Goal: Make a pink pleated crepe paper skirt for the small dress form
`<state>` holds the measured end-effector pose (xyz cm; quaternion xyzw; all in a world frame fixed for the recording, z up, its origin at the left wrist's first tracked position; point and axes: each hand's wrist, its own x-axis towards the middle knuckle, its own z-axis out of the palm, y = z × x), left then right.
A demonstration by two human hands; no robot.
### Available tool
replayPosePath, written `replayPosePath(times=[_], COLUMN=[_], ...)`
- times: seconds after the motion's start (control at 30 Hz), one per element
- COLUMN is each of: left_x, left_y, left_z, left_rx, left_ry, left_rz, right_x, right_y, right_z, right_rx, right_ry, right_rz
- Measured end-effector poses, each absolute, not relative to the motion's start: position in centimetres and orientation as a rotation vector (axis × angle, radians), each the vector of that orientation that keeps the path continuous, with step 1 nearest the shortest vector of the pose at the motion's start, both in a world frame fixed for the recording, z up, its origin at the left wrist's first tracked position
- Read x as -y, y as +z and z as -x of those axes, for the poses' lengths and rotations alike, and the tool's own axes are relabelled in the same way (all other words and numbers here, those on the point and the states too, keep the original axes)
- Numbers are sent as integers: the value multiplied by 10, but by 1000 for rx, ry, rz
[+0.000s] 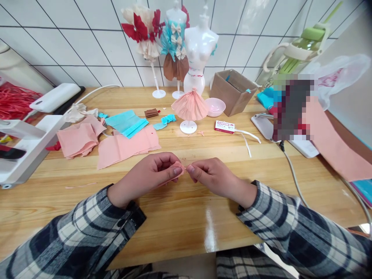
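My left hand (158, 170) is closed around a small folded piece of pink paper (180, 166), its thumb pressed on top. Just to the right, my right hand (207, 175) pinches at the edge of that piece; whatever lies between its fingertips is too small to make out. Beyond both hands stands a white mannequin (200, 46) wearing a pleated pink skirt (190, 105). Pink sheets (126, 149) and a folded blue sheet (128, 123) lie to the left of it.
Two dressed mannequins stand behind, near the tiled wall. A cardboard box (232, 91), a pink bowl (215, 107) and a small red-and-white packet (224, 126) are right of centre. A white rack (31, 147) is at the left, a phone stand (263, 126) and cable at the right.
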<state>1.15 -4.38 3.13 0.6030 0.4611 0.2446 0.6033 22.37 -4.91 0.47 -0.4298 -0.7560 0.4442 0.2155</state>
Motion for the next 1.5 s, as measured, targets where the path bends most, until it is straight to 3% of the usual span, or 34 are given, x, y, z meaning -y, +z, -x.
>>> replayPosePath(times=[1.5], left_x=[41], left_y=[32], left_z=[-10], left_rx=[-998], left_ry=[431], left_rz=[-1433], right_x=[45], right_y=[4], right_z=[-227], right_rx=[2087], right_ry=[1429], right_rz=[1221])
